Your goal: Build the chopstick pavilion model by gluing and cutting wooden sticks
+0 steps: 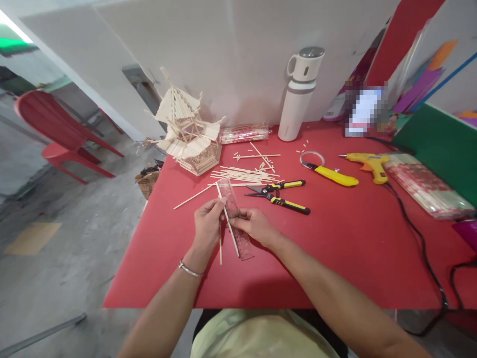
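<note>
My left hand (pixel 207 223) pinches a thin wooden stick (pixel 231 233) and lays it along a clear ruler (pixel 235 219) above the red table (pixel 335 248). My right hand (pixel 255 224) grips the ruler by its right edge, fingers closed on it. A second short stick hangs below my left hand. Just beyond the hands a heap of loose sticks (pixel 242 174) lies on the table. Yellow-handled cutters (pixel 279 195) rest to the right of the ruler's far end.
A stick-built model house (pixel 186 134) stands at the table's back left. A white flask (pixel 300 94), a yellow utility knife (pixel 331 175), a yellow glue gun (pixel 368 164) with black cable, and packets of sticks (pixel 425 186) lie farther right. Red chairs (pixel 59 134) stand on the floor at left.
</note>
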{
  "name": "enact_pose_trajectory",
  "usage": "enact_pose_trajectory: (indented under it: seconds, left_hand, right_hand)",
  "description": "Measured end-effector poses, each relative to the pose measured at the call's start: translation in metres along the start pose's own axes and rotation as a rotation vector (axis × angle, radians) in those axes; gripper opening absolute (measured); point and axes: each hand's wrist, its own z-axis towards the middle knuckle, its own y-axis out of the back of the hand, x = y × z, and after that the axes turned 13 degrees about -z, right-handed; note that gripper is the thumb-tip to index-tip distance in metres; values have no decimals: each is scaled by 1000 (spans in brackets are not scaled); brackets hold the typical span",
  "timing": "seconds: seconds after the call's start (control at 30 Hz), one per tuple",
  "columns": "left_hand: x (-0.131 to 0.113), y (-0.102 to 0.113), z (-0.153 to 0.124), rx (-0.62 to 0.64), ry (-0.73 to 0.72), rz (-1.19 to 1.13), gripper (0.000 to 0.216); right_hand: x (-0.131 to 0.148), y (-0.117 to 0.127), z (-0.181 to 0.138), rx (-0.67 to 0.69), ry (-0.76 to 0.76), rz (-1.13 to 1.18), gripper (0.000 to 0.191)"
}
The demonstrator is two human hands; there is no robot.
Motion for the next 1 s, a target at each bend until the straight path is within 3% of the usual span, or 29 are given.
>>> enact_pose_trajectory:
  seconds: [1.0]
  left_hand:
    - [-1,-2,-2,12,-23,31,33]
  right_hand:
    - [4,0,0,-20,-7,-20,31]
